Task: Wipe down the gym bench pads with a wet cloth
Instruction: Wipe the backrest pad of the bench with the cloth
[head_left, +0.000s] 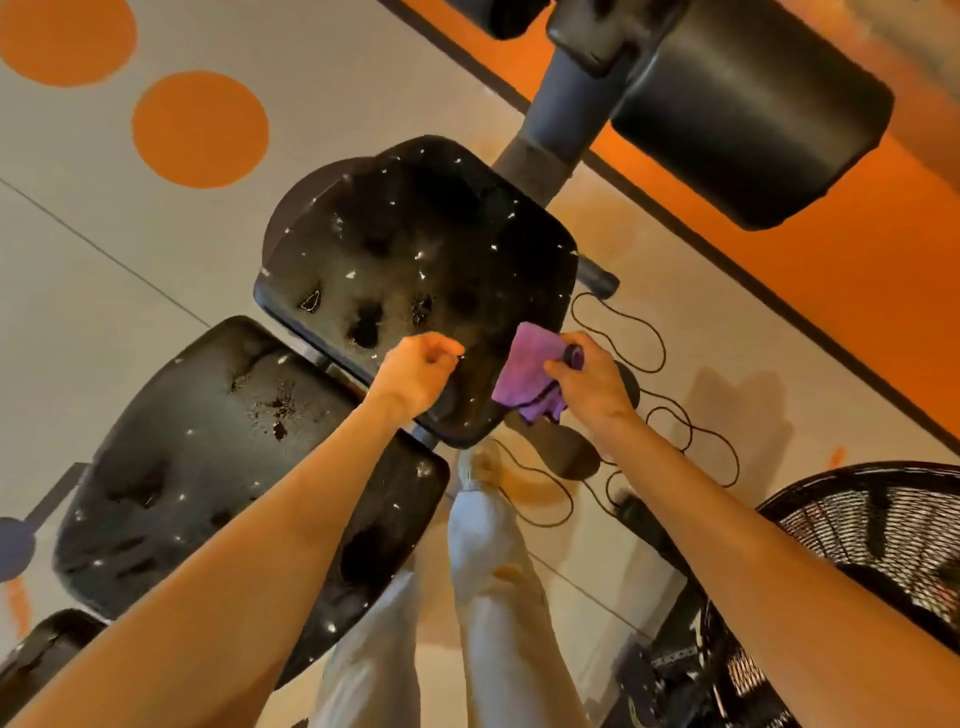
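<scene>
The purple cloth (524, 371) sits at the seat pad's (415, 270) near edge, pinched in my right hand (587, 384); my left hand (415, 374) hovers curled, holding nothing. Both pads look speckled and dusty, the back pad (208, 467) too, so most wiping remains.

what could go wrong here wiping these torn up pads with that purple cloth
1. The seat pad is cracked and flaking, so the purple cloth could snag on the tears and pull more vinyl loose.
2. Water may soak into the holes.
3. A black cable loops on the floor near the person's shoe, a likely trip hazard.
</scene>
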